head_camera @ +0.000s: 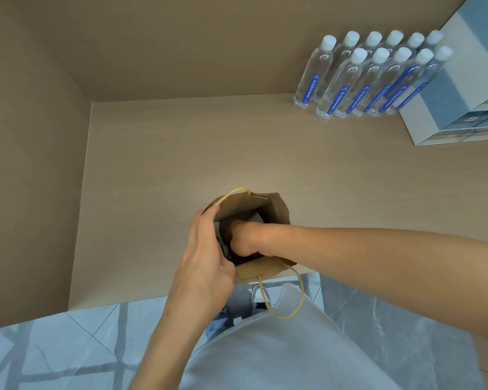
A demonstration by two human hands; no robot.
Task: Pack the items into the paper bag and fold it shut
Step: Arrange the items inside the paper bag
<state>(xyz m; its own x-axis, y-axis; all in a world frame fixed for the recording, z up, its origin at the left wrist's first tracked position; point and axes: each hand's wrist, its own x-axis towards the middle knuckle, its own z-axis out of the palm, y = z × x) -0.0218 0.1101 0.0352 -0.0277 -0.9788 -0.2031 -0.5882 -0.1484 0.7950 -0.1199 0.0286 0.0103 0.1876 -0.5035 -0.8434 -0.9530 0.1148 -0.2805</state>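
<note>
Paper bag (276,211): stood upright and open at the near edge of the table (181,153), one handle hung over that edge. Left hand (206,249): fingers closed on the bag's left rim. Right hand (241,237): sunk inside the bag (finger state cannot be told). Water bottles (372,77): grouped far right.

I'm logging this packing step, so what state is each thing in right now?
paper bag: upright, mouth open, not folded
left hand: gripping the bag's left rim
right hand: reached down inside the bag, fingers hidden
near handle: hanging over the table edge
water bottles: upright, capped, grouped at the back right
</note>
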